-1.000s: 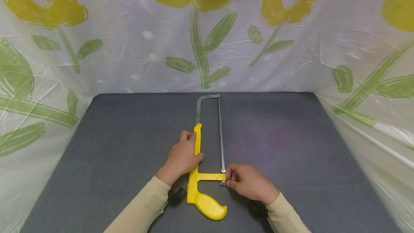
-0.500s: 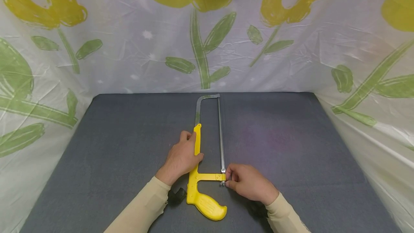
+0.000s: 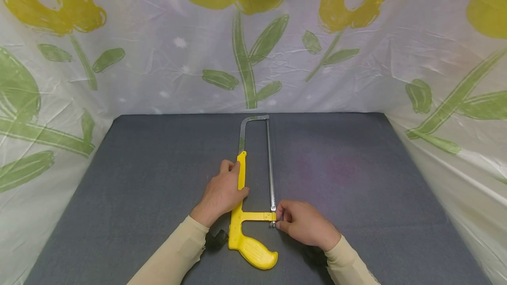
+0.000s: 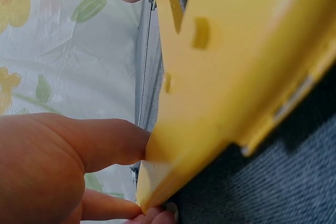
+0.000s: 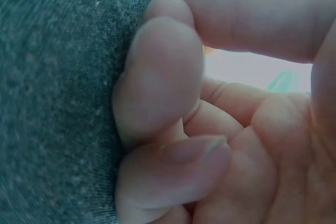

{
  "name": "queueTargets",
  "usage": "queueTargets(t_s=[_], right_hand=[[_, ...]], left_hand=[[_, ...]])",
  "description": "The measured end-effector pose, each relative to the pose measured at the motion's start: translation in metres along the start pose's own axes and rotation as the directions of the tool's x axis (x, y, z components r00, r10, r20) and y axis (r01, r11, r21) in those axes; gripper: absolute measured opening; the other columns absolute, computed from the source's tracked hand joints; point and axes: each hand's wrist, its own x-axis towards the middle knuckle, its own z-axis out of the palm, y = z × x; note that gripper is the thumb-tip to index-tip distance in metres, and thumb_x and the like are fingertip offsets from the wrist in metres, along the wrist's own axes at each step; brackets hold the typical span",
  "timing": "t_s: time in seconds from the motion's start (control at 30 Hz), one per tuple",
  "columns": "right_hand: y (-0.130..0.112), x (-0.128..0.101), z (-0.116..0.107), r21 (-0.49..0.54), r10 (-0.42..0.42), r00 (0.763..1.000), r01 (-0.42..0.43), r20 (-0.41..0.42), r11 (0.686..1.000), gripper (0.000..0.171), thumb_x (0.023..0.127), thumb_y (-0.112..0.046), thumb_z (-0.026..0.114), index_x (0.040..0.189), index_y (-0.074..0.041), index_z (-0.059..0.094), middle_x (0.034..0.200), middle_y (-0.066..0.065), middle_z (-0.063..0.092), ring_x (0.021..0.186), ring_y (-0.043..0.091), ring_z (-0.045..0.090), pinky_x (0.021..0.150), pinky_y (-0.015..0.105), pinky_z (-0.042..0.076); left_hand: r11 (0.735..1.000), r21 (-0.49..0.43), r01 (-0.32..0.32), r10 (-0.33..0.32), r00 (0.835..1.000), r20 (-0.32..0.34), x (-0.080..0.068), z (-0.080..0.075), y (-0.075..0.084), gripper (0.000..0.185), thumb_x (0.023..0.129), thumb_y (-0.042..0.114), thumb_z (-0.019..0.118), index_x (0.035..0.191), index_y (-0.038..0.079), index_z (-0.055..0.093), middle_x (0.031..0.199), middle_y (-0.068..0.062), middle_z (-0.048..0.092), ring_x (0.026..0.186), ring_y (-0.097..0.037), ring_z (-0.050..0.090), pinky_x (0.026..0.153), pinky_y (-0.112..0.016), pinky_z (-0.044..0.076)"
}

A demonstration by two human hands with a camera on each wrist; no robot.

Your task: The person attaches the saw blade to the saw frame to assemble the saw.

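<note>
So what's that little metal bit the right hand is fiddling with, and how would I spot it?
Start at the grey table, where a yellow hacksaw lies in the middle. Follow its thin blade toward the person to the yellow crossbar. There the right hand pinches a small silvery fastener, the only metal piece at the handle end besides the blade.

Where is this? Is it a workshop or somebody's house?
Hard to say; it looks like a makeshift work table. A grey cloth-covered table is walled by thin flower-print sheeting. A yellow hacksaw lies on it, held by the left hand and right hand.
</note>
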Motion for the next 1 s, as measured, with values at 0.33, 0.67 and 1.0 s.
queueTargets(t_s=[0.33, 0.67, 1.0], right_hand=[[-0.0004, 0.0009, 0.0014, -0.014, 0.014, 1.000, -0.014, -0.007, 1.000, 0.016, 0.091, -0.013, 0.081, 0.092, -0.019, 0.066, 0.067, -0.013, 0.054, 0.057, 0.002, 0.044, 0.056, 0.024, 0.036], [-0.0001, 0.0006, 0.0019, -0.003, 0.013, 1.000, -0.013, -0.007, 1.000, 0.018, 0.091, -0.015, 0.083, 0.092, -0.019, 0.066, 0.065, -0.013, 0.053, 0.056, 0.002, 0.043, 0.055, 0.024, 0.034], [0.0028, 0.0012, 0.0019, 0.009, 0.019, 1.000, -0.019, 0.003, 1.000, 0.018, 0.091, -0.015, 0.084, 0.089, -0.020, 0.066, 0.065, -0.012, 0.053, 0.055, 0.002, 0.044, 0.055, 0.024, 0.035]], left_hand=[[1.000, -0.001, -0.006, 0.006, 1.000, -0.002, 0.0001, -0.0002, -0.0007, 0.086, 0.095, 0.024, 0.082, 0.166, 0.002, 0.039, 0.150, -0.017, 0.045, 0.067, -0.019, 0.056, 0.057, -0.028, 0.045], [1.000, 0.000, 0.001, -0.001, 1.000, 0.004, 0.0000, -0.0006, -0.0003, 0.086, 0.095, 0.024, 0.082, 0.167, 0.002, 0.039, 0.151, -0.017, 0.044, 0.070, -0.020, 0.057, 0.058, -0.028, 0.046], [1.000, 0.007, -0.002, 0.002, 1.000, 0.000, -0.0001, -0.0004, 0.0004, 0.086, 0.095, 0.024, 0.082, 0.166, 0.002, 0.039, 0.150, -0.017, 0.045, 0.069, -0.019, 0.057, 0.058, -0.028, 0.046]])
